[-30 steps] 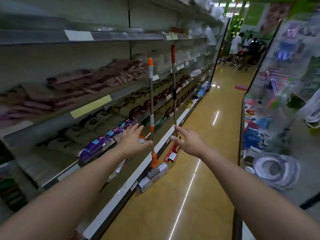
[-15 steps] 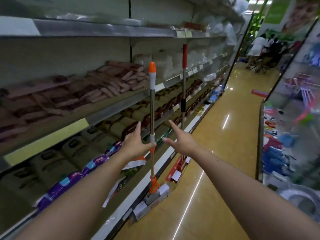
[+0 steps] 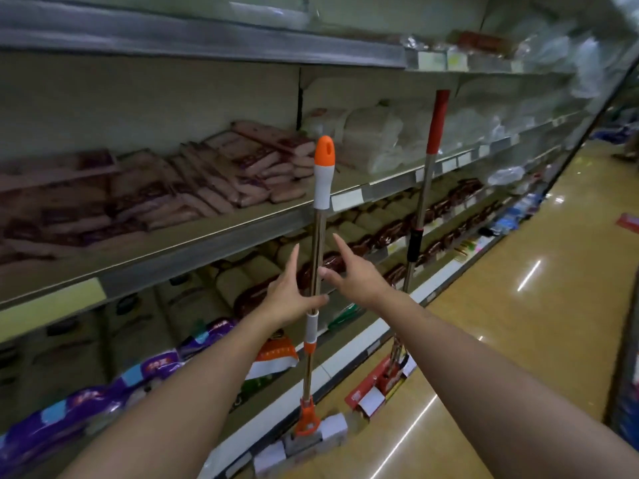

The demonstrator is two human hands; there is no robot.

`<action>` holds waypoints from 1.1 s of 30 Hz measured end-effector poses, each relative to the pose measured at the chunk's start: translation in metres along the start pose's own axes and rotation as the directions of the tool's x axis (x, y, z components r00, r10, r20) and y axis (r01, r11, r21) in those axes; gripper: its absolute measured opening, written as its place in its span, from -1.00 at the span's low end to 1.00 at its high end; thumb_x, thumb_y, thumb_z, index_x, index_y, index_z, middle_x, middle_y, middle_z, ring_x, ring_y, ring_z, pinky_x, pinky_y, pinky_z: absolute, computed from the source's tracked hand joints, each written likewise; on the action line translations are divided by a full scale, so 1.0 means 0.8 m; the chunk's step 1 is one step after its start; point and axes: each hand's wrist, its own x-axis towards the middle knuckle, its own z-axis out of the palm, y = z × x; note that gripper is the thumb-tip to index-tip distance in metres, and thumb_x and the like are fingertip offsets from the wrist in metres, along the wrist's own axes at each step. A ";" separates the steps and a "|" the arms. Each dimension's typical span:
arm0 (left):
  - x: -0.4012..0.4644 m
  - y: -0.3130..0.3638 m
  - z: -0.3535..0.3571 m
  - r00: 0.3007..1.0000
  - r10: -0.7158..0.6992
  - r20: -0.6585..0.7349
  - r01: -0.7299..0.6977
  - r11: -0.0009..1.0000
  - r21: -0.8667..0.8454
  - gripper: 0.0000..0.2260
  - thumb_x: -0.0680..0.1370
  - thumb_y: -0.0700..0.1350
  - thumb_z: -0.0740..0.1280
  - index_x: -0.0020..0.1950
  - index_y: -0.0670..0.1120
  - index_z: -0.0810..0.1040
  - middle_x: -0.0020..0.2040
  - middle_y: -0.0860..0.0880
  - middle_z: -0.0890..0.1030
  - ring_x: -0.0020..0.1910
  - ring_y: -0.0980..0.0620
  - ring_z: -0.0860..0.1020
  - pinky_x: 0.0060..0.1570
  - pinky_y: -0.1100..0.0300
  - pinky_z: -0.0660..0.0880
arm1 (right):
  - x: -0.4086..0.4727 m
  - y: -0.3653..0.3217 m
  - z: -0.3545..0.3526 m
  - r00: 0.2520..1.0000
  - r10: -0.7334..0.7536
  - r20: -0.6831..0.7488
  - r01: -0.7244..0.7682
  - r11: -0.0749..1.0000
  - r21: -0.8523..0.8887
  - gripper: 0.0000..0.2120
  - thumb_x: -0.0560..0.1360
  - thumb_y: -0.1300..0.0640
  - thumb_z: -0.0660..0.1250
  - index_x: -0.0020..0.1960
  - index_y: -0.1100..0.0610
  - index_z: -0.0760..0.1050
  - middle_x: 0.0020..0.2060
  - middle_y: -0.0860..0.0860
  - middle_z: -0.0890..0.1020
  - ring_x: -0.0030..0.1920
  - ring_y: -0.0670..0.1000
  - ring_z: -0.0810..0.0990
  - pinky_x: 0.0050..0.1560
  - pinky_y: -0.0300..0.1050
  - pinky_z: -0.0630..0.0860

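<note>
So I was standing in the shop aisle, and on the left ran the long shelving (image 3: 207, 236), with brownish-pink packs (image 3: 214, 181) stacked on the middle level and purple bags (image 3: 86, 402) down on the lowest one, nearer to me.

The person had both bare arms stretched out toward the shelves. The left hand (image 3: 288, 299) was open, fingers straight and pointing up, just left of the pole of the orange-capped mop (image 3: 316, 243). Its thumb lay across the front of the pole, right above the white collar. I honestly couldn't tell if it was pressing or only brushing it, but nothing was wrapped around it.

The mop itself stood upright against the edge of the shelving. Its orange and white grip was level with the middle shelf, and its head (image 3: 311, 440) sat on the floor by the base of the unit.

The right hand (image 3: 359, 281) was on the other side of the pole, also open, with the fingers spread and the thumb tip right by the metal. So the pole sat between the two hands and neither one had a grip on it.

Further right and further down the aisle, a red-handled mop (image 3: 423, 188) leaned on the same shelving, well apart from both hands. The shiny yellow floor (image 3: 518, 340) ran off to the right.
</note>
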 end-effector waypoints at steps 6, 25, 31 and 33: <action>0.064 0.029 0.028 0.993 -0.045 -0.110 0.033 0.993 -0.111 -0.03 0.42 0.02 0.48 0.53 0.17 -0.22 0.52 -0.06 0.23 0.43 -0.12 0.30 0.34 -0.12 0.35 | 0.079 0.045 -0.017 0.990 -0.087 0.111 0.086 0.996 0.016 -0.22 0.53 -0.17 0.24 0.54 -0.13 -0.19 0.19 0.16 0.55 0.13 0.11 0.55 0.14 0.06 0.50; 0.109 0.033 0.052 0.947 -0.190 -0.259 0.165 0.979 -0.116 -0.67 0.59 0.08 0.22 0.26 -0.08 0.35 0.03 -0.03 0.56 -0.01 -0.01 0.58 -0.07 0.13 0.53 | 0.137 0.039 -0.013 0.941 -0.308 0.138 0.249 0.911 0.329 -0.55 0.55 -0.25 0.07 0.08 0.08 0.49 -0.18 -0.04 0.61 -0.16 -0.09 0.59 -0.22 -0.27 0.46; 0.103 0.046 0.060 0.937 -0.196 -0.291 0.163 0.978 -0.133 -0.64 0.60 0.02 0.23 0.34 -0.08 0.34 0.08 -0.03 0.55 0.01 0.03 0.53 -0.07 0.18 0.46 | 0.132 0.041 -0.021 0.928 -0.344 0.143 0.276 0.893 0.356 -0.53 0.56 -0.24 0.07 0.05 0.11 0.54 -0.22 -0.06 0.60 -0.17 -0.08 0.59 -0.19 -0.24 0.51; 0.099 0.050 0.062 0.937 -0.180 -0.298 0.158 0.983 -0.098 -0.61 0.61 -0.01 0.22 0.40 -0.09 0.29 0.13 -0.08 0.57 0.06 -0.02 0.56 0.03 0.09 0.52 | 0.126 0.042 -0.021 0.925 -0.357 0.127 0.290 0.882 0.370 -0.55 0.56 -0.23 0.09 0.00 0.12 0.54 -0.23 -0.02 0.62 -0.18 -0.03 0.62 -0.16 -0.16 0.57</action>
